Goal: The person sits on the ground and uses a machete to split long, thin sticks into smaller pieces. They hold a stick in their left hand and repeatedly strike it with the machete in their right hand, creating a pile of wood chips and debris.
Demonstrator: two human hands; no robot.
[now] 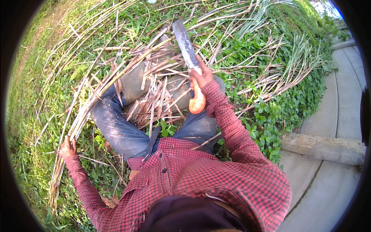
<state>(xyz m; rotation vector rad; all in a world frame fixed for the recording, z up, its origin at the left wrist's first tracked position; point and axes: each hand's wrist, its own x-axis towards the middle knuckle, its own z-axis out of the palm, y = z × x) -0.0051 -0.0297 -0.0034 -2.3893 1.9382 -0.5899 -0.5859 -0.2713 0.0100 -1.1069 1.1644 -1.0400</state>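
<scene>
The long stalks (92,104) are laid from near left to far centre, over the left leg (119,118). The split pieces (156,98) are heaped at centre, between the legs. The broad-bladed knife (185,46) is held right of the heap, blade pointed far; its wooden handle (197,101) is gripped by the right hand (203,75). The stalks are gripped at left by the left hand's (68,147) curled fingers.

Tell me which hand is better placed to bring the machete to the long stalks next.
Probably the right hand: it grips the machete, which points forward. The left hand is at the bundle of long stalks, so it seems better placed to steady them.
</scene>
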